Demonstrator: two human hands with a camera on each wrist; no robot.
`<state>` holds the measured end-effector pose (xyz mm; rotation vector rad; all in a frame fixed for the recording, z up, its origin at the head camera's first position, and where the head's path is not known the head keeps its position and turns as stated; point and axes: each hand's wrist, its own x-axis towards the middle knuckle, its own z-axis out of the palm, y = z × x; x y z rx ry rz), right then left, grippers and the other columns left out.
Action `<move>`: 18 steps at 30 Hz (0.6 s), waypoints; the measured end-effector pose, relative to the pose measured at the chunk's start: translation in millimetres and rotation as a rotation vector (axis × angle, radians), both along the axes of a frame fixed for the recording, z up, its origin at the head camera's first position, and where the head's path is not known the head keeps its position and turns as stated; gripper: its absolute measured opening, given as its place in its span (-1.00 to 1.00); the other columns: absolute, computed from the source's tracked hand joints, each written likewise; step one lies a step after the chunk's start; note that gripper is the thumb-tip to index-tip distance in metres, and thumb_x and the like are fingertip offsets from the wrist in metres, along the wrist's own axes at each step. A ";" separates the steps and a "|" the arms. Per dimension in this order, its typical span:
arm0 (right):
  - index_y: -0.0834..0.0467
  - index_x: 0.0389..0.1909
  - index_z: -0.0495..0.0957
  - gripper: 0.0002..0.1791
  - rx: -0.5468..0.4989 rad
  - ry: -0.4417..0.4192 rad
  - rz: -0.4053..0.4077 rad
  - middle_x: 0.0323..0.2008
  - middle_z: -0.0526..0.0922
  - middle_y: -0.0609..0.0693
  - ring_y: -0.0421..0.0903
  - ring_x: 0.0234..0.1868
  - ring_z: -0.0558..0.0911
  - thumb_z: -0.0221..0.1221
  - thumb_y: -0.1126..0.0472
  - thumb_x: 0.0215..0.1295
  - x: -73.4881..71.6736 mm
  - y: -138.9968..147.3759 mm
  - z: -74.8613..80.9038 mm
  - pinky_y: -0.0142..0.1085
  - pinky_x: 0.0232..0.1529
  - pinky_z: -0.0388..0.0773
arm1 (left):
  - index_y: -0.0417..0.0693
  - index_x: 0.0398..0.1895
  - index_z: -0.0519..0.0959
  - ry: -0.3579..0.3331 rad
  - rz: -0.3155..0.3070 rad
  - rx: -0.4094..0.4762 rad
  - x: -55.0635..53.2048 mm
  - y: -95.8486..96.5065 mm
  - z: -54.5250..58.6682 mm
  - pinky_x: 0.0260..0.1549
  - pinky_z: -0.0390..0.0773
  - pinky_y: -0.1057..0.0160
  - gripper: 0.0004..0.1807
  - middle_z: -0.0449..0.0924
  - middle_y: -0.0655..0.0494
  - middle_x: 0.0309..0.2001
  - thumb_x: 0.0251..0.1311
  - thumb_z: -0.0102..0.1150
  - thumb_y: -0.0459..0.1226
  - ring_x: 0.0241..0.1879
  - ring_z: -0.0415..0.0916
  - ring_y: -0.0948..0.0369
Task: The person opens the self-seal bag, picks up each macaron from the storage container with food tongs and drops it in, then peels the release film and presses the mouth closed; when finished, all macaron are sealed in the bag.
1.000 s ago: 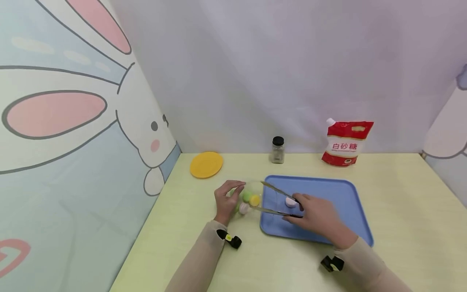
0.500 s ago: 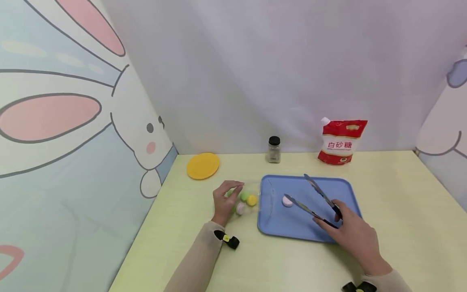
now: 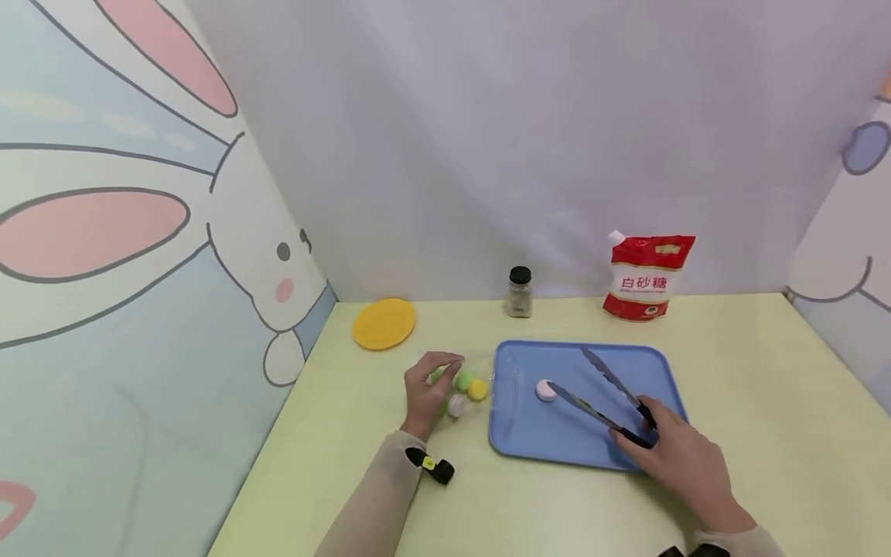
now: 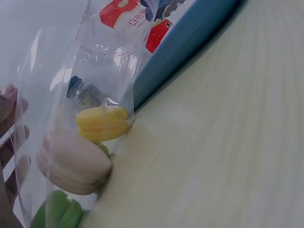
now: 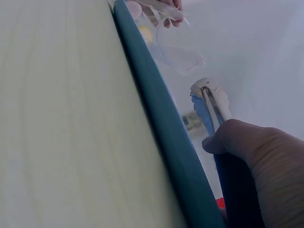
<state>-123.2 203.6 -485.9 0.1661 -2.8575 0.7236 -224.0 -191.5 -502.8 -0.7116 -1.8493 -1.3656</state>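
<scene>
Spread tongs [image 3: 588, 409] near pink macaron [image 3: 546, 391]

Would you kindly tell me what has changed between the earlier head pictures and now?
The right hand drew the black-handled metal tongs rightward, from the clear plastic bag to over the blue rectangular tray. The tongs remain spread, the left hand still holds the bag, and the pale pink round macaron still lies on the tray.

Left of the blue tray [image 3: 529, 433], green pieces [image 3: 436, 377] are partly covered by the left hand [image 3: 423, 394], and the outline of the clear bag [image 3: 487, 363] can hardly be traced. The tray's near right corner and the handle end of the tongs [image 3: 590, 409] are hidden by the right hand [image 3: 685, 464]. Beyond the tray, the jar's [image 3: 519, 300] markings are too small to be read.
</scene>
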 end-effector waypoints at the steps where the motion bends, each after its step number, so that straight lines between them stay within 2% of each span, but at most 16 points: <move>1: 0.17 0.19 0.43 -0.14 0.004 -0.007 -0.001 -0.35 0.53 -0.10 -0.17 -0.56 0.40 0.35 -0.38 0.10 1.0 0.4 -0.5 -0.26 -0.67 0.28 | -0.18 -0.21 0.75 -0.004 0.000 -0.002 1.1 0.4 -0.7 -0.07 0.68 0.20 -0.85 0.75 -0.04 -0.24 0.17 0.36 -0.51 -0.20 0.69 0.06; 12: 0.16 0.20 0.44 -0.11 0.021 -0.049 0.001 -0.35 0.52 -0.10 -0.16 -0.54 0.41 0.27 -0.46 0.11 3.1 0.9 -3.1 -0.26 -0.67 0.29 | -0.18 -0.22 0.75 -0.014 -0.005 -0.010 4.8 0.6 0.2 -0.08 0.68 0.20 -0.85 0.75 -0.03 -0.24 0.17 0.36 -0.50 -0.20 0.69 0.07; 18: 0.13 0.17 0.45 -0.16 0.017 -0.026 0.006 -0.38 0.50 -0.10 -0.16 -0.56 0.39 0.30 -0.43 0.11 1.5 0.4 -1.0 -0.27 -0.68 0.27 | -0.19 -0.23 0.75 -0.005 -0.002 -0.006 2.7 2.4 2.3 -0.09 0.68 0.19 -0.87 0.75 -0.03 -0.24 0.18 0.37 -0.49 -0.21 0.69 0.08</move>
